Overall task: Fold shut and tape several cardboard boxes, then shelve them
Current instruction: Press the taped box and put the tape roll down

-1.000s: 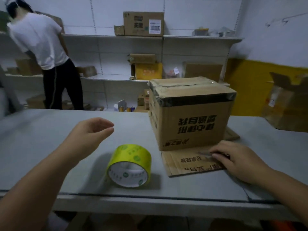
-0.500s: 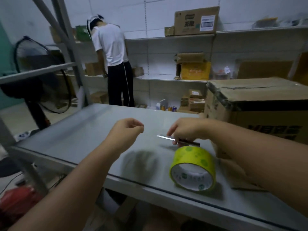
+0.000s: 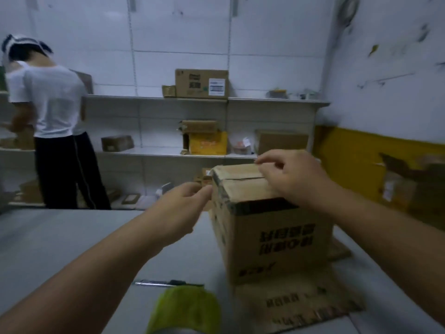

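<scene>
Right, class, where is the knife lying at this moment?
In the head view the knife lies flat on the grey table, low and centre, just beyond the green tape roll and left of the cardboard box.

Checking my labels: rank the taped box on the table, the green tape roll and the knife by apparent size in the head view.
1. taped box
2. green tape roll, nearest the camera and cropped, so flattered
3. knife, a thin sliver
</scene>
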